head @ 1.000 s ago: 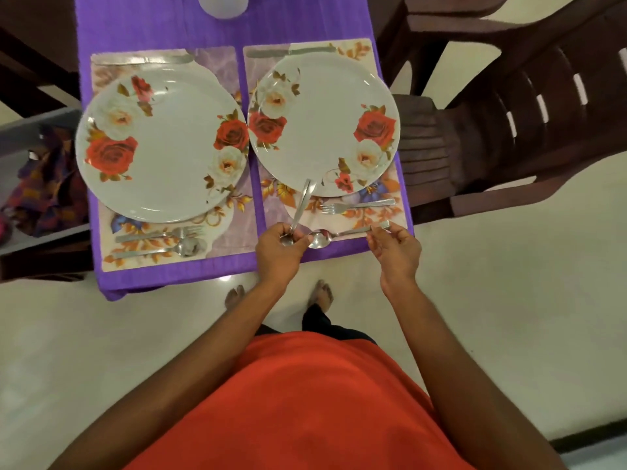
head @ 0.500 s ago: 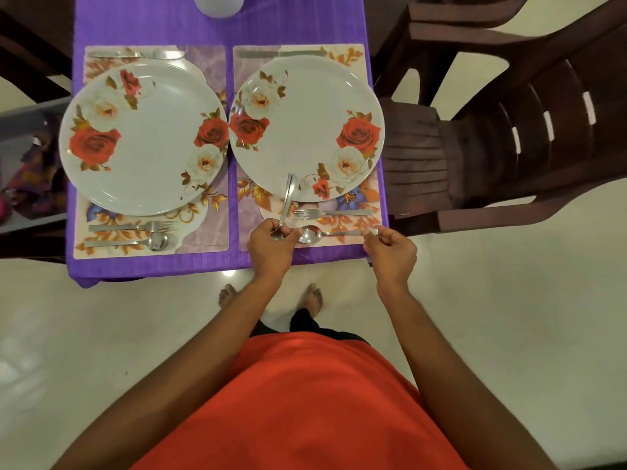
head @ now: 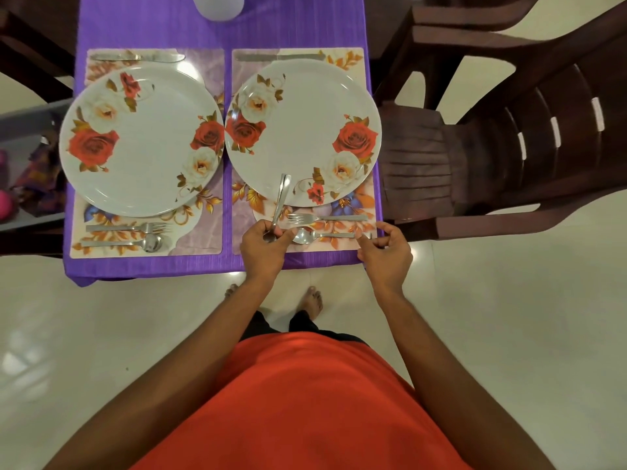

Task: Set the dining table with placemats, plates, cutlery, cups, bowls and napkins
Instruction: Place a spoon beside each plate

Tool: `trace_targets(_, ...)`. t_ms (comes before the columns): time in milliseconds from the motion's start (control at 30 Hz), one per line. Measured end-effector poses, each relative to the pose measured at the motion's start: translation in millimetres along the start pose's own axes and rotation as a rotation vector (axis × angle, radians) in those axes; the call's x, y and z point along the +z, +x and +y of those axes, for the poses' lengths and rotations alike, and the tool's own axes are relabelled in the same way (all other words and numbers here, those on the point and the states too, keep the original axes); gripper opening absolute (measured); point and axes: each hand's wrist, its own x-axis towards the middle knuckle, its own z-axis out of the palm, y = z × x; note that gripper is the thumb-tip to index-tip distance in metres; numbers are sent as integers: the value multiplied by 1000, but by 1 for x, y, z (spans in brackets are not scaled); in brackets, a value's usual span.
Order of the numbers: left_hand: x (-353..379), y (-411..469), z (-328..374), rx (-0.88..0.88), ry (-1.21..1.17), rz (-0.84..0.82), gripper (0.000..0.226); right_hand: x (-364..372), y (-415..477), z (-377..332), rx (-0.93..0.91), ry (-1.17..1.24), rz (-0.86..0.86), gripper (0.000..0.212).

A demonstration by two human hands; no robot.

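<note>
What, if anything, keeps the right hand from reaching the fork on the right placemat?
Likely nothing: yes, it looks reachable. The fork lies uncovered between the plate and the spoon, whose handle end the right hand sits at. The left hand, holding a second spoon, is off to the side.

Home dining room: purple-clothed table [head: 152,25], plastic chair [head: 509,137], tiled floor [head: 509,317].
</note>
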Motion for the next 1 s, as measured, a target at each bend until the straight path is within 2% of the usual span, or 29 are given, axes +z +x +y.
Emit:
trace_targets(333,-7,0,1,16,-36,-36,26,-4,2,-1,-4,-21,-41,43)
trace_targets(533,-18,6,10,25,-33,-12,27,-7,-2,-2,9,75,-30,37)
trace_targets(733,-25,9,36,27,-204,-225,20,-8,-14,-14,13,204,33,17)
trace_targets(867,-25,14,57,19,-244,-379,28,7,-10,-56,-34,297,-25,10)
trace_targets(1000,-26,31,82,72,-212,-466,26,34,7,-110,-53,386,-132,15)
